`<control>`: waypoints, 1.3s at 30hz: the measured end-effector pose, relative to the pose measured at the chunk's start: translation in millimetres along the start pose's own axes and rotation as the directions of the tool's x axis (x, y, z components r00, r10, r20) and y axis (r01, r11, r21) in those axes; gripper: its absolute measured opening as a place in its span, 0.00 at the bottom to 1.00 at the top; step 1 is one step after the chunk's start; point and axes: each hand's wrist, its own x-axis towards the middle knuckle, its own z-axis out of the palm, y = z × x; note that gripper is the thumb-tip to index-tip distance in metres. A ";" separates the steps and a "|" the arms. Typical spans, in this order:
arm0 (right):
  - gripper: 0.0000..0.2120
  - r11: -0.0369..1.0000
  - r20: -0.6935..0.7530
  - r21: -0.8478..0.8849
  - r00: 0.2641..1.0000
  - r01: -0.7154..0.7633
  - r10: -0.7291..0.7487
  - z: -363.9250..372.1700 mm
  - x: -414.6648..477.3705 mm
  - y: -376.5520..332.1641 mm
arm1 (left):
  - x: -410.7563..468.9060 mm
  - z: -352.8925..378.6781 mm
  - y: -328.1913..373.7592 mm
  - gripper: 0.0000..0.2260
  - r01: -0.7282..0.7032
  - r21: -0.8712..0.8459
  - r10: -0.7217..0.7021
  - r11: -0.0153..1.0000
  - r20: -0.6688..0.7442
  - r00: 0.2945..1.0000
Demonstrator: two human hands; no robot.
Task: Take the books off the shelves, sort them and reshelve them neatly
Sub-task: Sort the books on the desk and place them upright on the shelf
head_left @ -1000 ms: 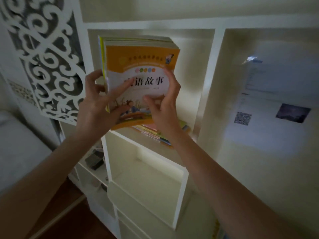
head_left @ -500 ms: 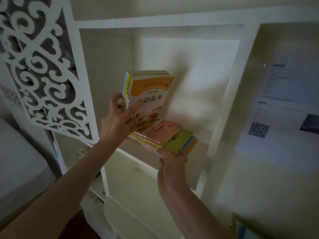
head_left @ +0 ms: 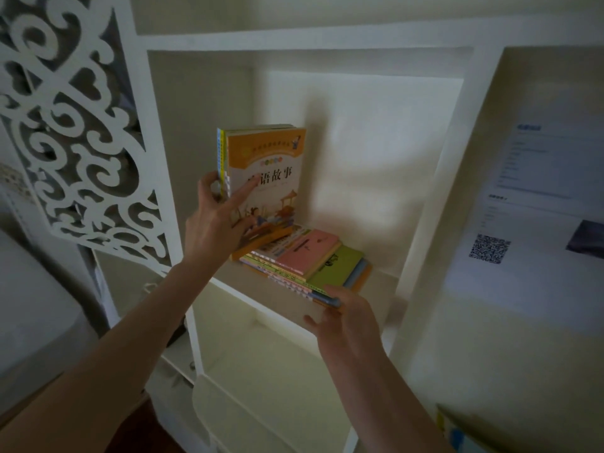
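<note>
Two hands: how do the fingers stand?
Left hand (head_left: 215,220) grips an upright bundle of books (head_left: 264,178), thumb across the cover, fingers behind.
And the right hand (head_left: 343,317)?
Fingertips at the flat stack (head_left: 307,259)'s near corner on the shelf (head_left: 258,297); gripping or only touching, I cannot tell

White shelf unit (head_left: 421,204), open-fronted compartments, dim light.

Upper compartment, shelf board (head_left: 380,284):
- One flat stack of books (head_left: 294,269), lying askew, its near corner close to the board's front edge. A pink book (head_left: 310,253) is uppermost, with a green book (head_left: 341,268) beneath it and blue and orange covers showing below.
- One upright bundle of books (head_left: 268,178), orange cover facing out, at the stack's left end, lower edge touching the stack.

Lower compartment (head_left: 261,354): pale interior.
</note>
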 end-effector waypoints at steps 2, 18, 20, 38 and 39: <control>0.06 1.000 0.005 -0.028 1.000 0.014 -0.014 -0.3 1.1 -6.0 | -0.9 0.1 1.0 0.33 -0.018 0.003 0.018 1.000 0.010 1.000; 0.48 0.861 0.056 -0.214 0.886 0.461 -0.461 7.2 19.7 18.2 | 2.0 -0.1 -3.4 0.34 0.004 0.015 -0.004 1.000 0.015 1.000; 0.53 0.759 0.145 -0.304 0.815 0.576 -0.560 10.3 19.5 25.9 | 3.5 -1.2 -4.0 0.34 0.013 0.021 -0.013 1.000 0.025 1.000; 0.47 0.164 0.521 -0.326 0.322 0.931 -0.790 97.7 68.4 7.8 | 35.0 -6.7 -28.9 0.31 -0.020 0.191 0.001 0.981 0.095 0.996; 0.46 0.139 0.547 -0.318 0.302 0.938 -0.781 99.9 74.6 6.8 | 33.5 -5.8 -34.0 0.31 -0.006 0.192 -0.011 0.981 0.090 0.996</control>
